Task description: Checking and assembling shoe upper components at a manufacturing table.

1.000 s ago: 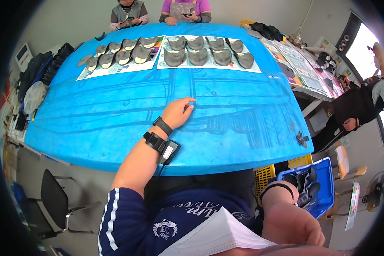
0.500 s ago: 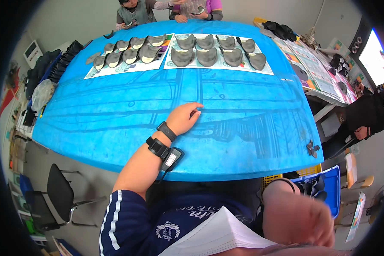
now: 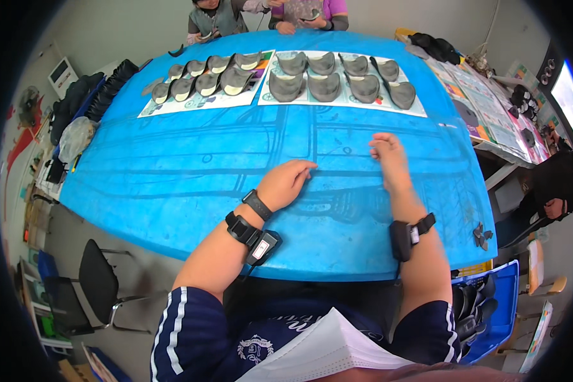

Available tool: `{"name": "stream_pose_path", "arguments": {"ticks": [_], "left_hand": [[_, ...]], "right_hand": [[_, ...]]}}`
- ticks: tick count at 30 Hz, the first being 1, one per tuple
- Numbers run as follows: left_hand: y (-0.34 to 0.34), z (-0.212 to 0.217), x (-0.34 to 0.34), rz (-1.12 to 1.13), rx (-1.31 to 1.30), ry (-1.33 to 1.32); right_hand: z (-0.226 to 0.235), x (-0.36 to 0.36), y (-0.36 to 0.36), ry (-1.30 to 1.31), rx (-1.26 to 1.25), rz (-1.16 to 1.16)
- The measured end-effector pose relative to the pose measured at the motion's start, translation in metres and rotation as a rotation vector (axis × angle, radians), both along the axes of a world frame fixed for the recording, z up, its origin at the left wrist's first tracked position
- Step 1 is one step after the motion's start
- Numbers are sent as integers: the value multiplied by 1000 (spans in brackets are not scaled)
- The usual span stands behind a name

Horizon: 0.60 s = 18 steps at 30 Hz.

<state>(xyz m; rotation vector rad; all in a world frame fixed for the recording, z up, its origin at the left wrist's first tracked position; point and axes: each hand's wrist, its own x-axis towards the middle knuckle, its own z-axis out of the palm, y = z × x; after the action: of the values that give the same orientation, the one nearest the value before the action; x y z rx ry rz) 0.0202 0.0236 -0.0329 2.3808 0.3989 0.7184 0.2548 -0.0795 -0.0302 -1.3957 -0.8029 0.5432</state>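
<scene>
Curved pads [image 3: 325,88] lie in two rows on each of two printed sheets [image 3: 153,110], toward the far edge of the blue bench [image 3: 191,191], beyond both hands. Left hand [image 3: 288,183] is mid-bench, fingers loosely bent, nothing visible in it, closure unclear; right hand [image 3: 391,159], nearer the right edge, has curled fingers, blurred, so grip and contents cannot be told. Handling, judged: pinch rims lightly, leave sheets flat. Materials: pads dark grey, matt, scoop-shaped, some pale-faced, probably flexible; bench surface smooth, crossed by darker lines; sheets paper-like.
</scene>
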Motion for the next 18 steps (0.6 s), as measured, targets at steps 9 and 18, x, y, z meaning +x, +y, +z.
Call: {"name": "stream_pose_path", "arguments": {"ticks": [9, 18], "left_hand": [[-7, 14, -1, 113, -252, 78], [-5, 7, -3, -12, -66, 102]], "right_hand": [[0, 15, -2, 226, -43, -15], [4, -5, -4, 108, -110, 104]]}}
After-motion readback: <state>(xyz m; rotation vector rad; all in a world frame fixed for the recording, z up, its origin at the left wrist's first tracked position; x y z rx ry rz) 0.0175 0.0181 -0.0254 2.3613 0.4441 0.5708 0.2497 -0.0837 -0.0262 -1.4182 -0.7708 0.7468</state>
